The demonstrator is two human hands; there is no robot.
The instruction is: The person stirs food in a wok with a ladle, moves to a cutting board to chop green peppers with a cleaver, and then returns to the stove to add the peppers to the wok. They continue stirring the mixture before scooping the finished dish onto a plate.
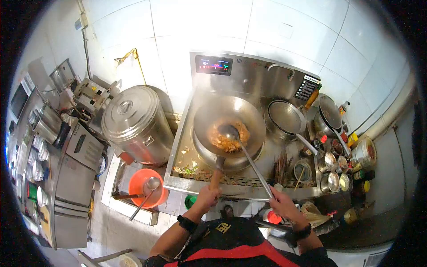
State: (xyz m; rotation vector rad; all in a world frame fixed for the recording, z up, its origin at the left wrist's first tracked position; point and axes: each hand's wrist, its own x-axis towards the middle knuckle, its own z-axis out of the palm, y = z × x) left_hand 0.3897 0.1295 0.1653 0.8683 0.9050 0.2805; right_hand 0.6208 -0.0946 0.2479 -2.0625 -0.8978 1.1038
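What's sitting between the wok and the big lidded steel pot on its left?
In the head view, only the stove's raised steel side edge lies between the wok and the lidded steel pot; nothing else stands there.

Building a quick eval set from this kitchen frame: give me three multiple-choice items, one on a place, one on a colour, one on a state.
1. Where does the ladle bowl sit?
A. In the wok, on the food
B. In the orange basin
C. On the big pot's lid

2. What colour is the basin left of the stove?
A. Blue
B. Orange
C. White

3. What is the state of the big steel pot?
A. Open
B. Tipped over
C. Lidded

Key:
1 A, the bowl rests on the food inside the wok, its long handle running down to the right hand.
2 B, the basin is plainly orange, with a second ladle across it.
3 C, a steel lid with a knob covers it, and it stands upright.

The left hand grips the wok handle.
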